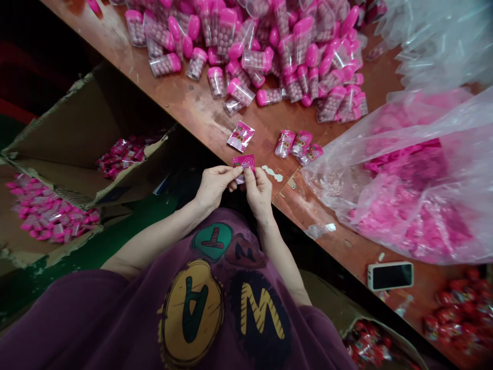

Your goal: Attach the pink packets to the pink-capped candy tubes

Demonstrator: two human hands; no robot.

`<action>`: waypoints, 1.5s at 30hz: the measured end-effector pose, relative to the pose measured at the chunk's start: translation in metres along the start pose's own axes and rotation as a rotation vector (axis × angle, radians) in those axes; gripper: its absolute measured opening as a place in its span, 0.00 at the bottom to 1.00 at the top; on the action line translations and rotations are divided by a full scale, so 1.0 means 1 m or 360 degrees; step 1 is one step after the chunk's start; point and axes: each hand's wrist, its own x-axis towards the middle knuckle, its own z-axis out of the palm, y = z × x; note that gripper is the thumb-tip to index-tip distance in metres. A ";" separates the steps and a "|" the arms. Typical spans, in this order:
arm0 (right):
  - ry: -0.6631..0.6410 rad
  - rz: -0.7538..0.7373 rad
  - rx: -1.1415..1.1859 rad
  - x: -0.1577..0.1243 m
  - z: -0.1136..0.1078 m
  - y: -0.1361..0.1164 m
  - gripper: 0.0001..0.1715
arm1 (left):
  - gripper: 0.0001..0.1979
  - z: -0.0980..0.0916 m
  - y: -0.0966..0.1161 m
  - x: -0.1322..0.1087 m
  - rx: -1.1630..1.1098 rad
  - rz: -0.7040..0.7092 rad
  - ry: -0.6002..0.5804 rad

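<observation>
Over the table's near edge, my left hand [216, 186] and my right hand [257, 191] are close together, fingertips closed on a small pink printed sleeve [244, 162]. Its lower part is hidden behind my fingers. Just beyond it lies a similar flat pink and white sleeve [241, 136]. To the right of my hands several small containers in printed wrap [285, 143] lie together. A few white round pieces [272, 173] rest on the tabletop beside my right hand.
Clear pink-capped bottles of small pink balls [254, 60] are heaped at the back of the table [185, 103]. A plastic bag of pink pieces [419, 205] and a phone [390, 276] lie right. Cardboard boxes [57, 149] with wrapped goods stand left; red packs [462, 308] lie lower right.
</observation>
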 end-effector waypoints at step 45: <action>0.0059 0.0236 0.0400 0.009 -0.005 0.000 0.27 | 0.16 -0.004 -0.003 0.006 0.0059 -0.0035 -0.0144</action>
